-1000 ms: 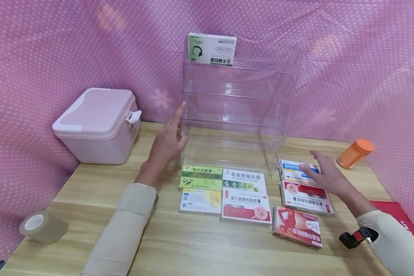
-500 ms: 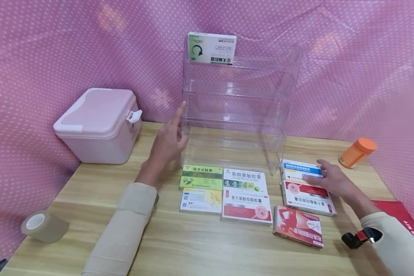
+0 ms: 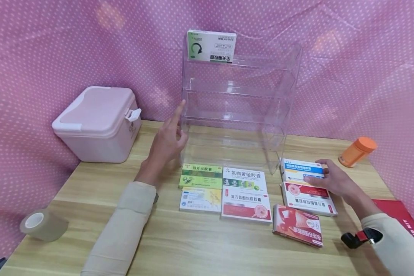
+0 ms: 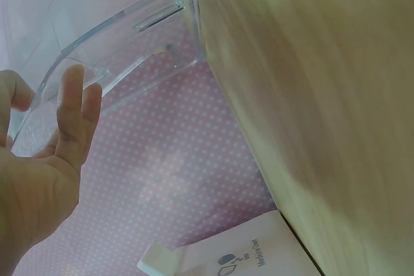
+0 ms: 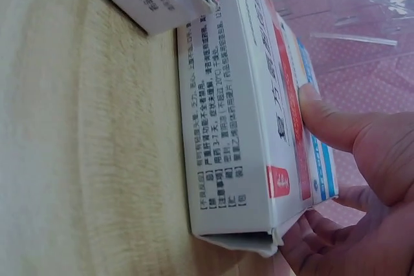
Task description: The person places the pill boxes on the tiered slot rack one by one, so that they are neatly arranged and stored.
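Note:
My right hand point(image 3: 336, 182) pinches a blue-and-white medicine box point(image 3: 298, 168), thumb on its printed face and fingers round its right end. A red-and-white medicine box point(image 3: 308, 199) lies right against it on the near side; in the right wrist view its long side point(image 5: 223, 127) faces the camera. A red ibuprofen-style carton point(image 3: 298, 225) lies nearer still. My left hand point(image 3: 167, 140) rests at the left side panel of a clear tiered display rack point(image 3: 232, 120), index finger stretched along the edge. In the left wrist view, extended fingers point(image 4: 71, 105) lie beside the clear panel.
A white-and-green box point(image 3: 212, 46) stands on the rack's top tier. Several boxes, including a green one point(image 3: 201, 176), lie before the rack. A pink storage box point(image 3: 98, 124) and tape roll point(image 3: 45, 225) are left; an orange bottle point(image 3: 357, 152) and red pouch point(image 3: 400, 218) right.
My right hand has come down from above the right-hand boxes and closed its thumb and fingers on the blue-and-white box. The left hand has stayed at the rack.

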A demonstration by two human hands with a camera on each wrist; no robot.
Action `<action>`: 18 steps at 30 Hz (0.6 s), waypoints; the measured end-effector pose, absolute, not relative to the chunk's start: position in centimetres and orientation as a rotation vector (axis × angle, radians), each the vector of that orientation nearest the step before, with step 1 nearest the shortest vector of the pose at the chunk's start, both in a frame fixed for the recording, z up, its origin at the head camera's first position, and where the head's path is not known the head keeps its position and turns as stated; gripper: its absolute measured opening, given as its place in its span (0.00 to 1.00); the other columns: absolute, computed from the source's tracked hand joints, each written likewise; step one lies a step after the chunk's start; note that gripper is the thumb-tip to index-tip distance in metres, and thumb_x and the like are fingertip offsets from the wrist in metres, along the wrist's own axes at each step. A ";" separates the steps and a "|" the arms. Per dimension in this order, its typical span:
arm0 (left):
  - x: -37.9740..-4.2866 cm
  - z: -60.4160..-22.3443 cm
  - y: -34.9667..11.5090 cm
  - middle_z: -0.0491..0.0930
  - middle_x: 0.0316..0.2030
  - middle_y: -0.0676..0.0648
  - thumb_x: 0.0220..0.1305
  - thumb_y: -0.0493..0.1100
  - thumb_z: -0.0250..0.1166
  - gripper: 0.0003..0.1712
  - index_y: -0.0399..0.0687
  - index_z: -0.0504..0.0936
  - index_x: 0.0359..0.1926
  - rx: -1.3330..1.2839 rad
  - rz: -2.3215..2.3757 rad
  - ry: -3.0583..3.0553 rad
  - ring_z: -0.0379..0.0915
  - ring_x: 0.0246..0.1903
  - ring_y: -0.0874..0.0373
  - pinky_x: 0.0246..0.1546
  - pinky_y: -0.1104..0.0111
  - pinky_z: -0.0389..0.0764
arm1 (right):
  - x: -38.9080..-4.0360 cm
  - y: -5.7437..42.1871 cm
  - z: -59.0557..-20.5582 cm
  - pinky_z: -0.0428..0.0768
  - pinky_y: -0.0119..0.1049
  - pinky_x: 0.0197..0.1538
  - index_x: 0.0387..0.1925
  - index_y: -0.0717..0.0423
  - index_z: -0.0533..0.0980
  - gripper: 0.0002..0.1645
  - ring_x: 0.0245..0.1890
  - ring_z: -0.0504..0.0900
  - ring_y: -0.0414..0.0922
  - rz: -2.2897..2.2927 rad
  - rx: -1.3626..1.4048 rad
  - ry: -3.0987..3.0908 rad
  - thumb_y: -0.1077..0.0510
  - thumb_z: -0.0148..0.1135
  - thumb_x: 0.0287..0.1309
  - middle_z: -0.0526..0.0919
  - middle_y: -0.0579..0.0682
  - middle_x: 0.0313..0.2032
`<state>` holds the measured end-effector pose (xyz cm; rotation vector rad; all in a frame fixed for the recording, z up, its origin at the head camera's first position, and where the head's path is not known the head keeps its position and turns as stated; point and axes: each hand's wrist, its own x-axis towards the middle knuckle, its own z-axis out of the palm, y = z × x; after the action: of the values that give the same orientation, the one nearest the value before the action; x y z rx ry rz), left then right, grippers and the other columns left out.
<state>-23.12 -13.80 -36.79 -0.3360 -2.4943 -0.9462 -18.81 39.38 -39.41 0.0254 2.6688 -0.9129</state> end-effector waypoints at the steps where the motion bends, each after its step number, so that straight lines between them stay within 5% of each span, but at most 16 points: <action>1: -23.1 -36.8 -13.8 0.81 0.51 0.38 0.69 0.35 0.61 0.56 0.75 0.45 0.88 -0.336 -0.946 -2.495 0.76 0.41 0.46 0.37 0.55 0.80 | -18.7 39.3 -39.4 0.67 0.78 0.67 0.82 0.70 0.43 0.62 0.68 0.63 0.79 -0.920 0.025 2.675 0.38 0.66 0.72 0.57 0.84 0.72; 10: -23.1 -36.7 -14.0 0.80 0.49 0.39 0.68 0.35 0.60 0.57 0.78 0.45 0.87 -0.317 -0.936 -2.509 0.74 0.40 0.47 0.37 0.55 0.80 | -18.1 38.9 -39.8 0.73 0.74 0.66 0.83 0.67 0.46 0.57 0.69 0.67 0.77 -1.005 0.028 2.748 0.47 0.69 0.72 0.61 0.81 0.72; 14: -23.2 -36.8 -14.0 0.80 0.49 0.39 0.67 0.35 0.60 0.57 0.76 0.45 0.87 -0.331 -0.937 -2.502 0.74 0.39 0.47 0.36 0.56 0.79 | -17.8 39.3 -39.9 0.85 0.57 0.56 0.82 0.67 0.50 0.51 0.65 0.73 0.75 -1.055 -0.001 2.760 0.51 0.67 0.74 0.67 0.79 0.68; 18: -23.2 -36.9 -13.9 0.80 0.48 0.40 0.67 0.35 0.60 0.57 0.76 0.45 0.87 -0.334 -0.940 -2.495 0.72 0.37 0.48 0.34 0.58 0.77 | -17.6 39.8 -39.7 0.85 0.42 0.50 0.82 0.65 0.52 0.48 0.64 0.74 0.74 -1.105 -0.020 2.738 0.52 0.65 0.75 0.67 0.79 0.68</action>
<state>-23.23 -13.94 -36.88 -0.3345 -2.4951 -0.9396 -17.59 39.84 -39.74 -0.0200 2.7380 -1.1054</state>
